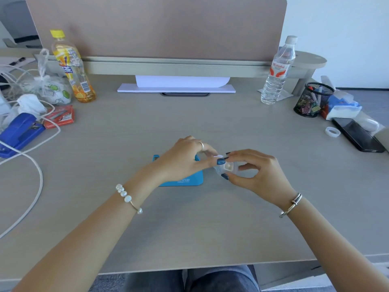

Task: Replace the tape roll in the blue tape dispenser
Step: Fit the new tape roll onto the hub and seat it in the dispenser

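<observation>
I see a grey surface (189, 228) backed by a tan partition panel (155, 26). On it at centre stands the blue tape dispenser (185, 180), partly covered by my left hand (181, 161). My right hand (259, 171), just beside it, pinches the clear tape roll (228, 166); the left fingertips (212, 151) meet it too.

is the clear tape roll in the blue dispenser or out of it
Out: the right hand holds the clear tape roll beside the blue plastic tape dispenser, which the left hand covers.
</observation>
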Motion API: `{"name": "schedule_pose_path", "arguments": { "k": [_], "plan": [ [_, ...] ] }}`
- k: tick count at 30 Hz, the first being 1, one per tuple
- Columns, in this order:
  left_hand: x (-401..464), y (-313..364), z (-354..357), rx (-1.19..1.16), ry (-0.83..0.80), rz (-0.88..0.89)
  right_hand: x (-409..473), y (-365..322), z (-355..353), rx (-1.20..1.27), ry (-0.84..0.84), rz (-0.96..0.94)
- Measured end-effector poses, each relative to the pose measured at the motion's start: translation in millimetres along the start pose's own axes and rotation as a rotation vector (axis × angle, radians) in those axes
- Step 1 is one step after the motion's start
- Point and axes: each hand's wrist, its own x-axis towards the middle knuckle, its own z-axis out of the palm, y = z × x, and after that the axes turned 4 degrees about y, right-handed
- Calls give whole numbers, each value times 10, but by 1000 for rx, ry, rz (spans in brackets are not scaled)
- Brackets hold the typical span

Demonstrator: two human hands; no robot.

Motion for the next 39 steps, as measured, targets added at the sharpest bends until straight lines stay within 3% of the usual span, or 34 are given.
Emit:
{"name": "schedule_pose_path", "arguments": {
  "k": [4,9,17,26,39],
  "plan": [
    [-88,-33,-175,-209,-3,-96,193,-140,131,-31,24,-134],
    [-179,-211,-353,-320,123,-147,413,-310,367,4,20,-183],
    [-340,-407,-457,-358,213,-131,575,-346,596,420,-57,233],
    [-342,-514,-373,-184,158,-112,597,-208,544,366,-100,231],
    [-388,-591,-328,-218,106,-122,532,-191,520,177,-176,170]
  ]
}}
